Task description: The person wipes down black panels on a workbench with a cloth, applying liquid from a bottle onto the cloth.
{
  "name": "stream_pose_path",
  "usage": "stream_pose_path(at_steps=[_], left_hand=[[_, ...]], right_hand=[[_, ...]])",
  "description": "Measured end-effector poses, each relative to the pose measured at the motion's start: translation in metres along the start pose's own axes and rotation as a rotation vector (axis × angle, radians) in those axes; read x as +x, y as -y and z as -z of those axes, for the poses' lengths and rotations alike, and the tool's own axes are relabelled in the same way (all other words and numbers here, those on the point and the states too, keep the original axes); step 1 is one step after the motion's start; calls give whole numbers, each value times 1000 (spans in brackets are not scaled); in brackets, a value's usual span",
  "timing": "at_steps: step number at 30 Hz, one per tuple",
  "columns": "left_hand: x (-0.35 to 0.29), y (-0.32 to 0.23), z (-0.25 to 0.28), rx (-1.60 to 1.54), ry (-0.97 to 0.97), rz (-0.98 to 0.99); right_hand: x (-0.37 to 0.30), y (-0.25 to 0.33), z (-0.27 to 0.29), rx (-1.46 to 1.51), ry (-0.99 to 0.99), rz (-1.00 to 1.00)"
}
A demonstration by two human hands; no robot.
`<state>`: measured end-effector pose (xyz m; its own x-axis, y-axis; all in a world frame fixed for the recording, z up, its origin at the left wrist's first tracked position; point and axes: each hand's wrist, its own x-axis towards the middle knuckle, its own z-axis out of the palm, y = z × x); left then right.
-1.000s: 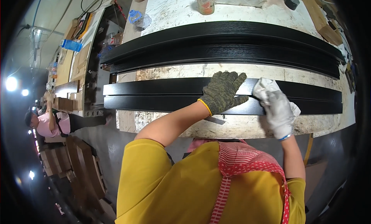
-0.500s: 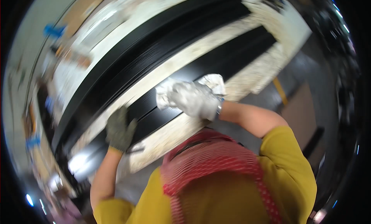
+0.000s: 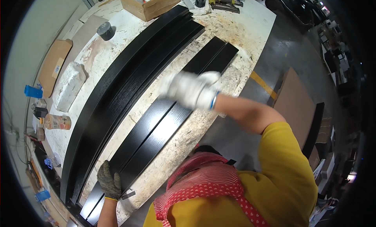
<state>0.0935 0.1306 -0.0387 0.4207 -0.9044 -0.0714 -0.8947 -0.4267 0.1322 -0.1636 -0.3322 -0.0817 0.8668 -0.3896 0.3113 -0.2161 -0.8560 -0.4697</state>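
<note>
My left hand (image 3: 109, 181), in a dark grey-green knit glove, lies flat with fingers outstretched on the near-left part of a long black board (image 3: 152, 121). A narrow groove runs along this board. Farther up the board is my right hand (image 3: 192, 90), in a white glove and smeared by motion. A crumpled white cloth (image 3: 212, 76) shows at its edge; my hand hides most of it. Just beyond lies a longer, curved-looking black moulding (image 3: 117, 90) with stepped ridges. A small dark flat strip (image 3: 128, 195) rests beside my left hand.
Both black pieces lie on a stained white worktable (image 3: 250, 29). At its far side are a cardboard box (image 3: 152, 7), a dark cup (image 3: 105, 31), a white wrapped bundle (image 3: 69, 87), a plastic bottle (image 3: 57, 121) and hand tools (image 3: 225, 0). A brown panel (image 3: 295, 105) stands on the right.
My view has shifted, bringing more of the table's far side into sight. My right hand has moved along the board with the white cloth. My left hand stays on the board, nearer its left end.
</note>
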Motion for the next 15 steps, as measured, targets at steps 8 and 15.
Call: stream_pose_path(at_steps=[8, 15], left_hand=[[1, 3, -2, 30, -11, -26], [0, 2, 2, 3, 12, -16]], right_hand=[[22, -21, 87, -52, -268, -443], [-12, -6, 66, 43, 41, -105]])
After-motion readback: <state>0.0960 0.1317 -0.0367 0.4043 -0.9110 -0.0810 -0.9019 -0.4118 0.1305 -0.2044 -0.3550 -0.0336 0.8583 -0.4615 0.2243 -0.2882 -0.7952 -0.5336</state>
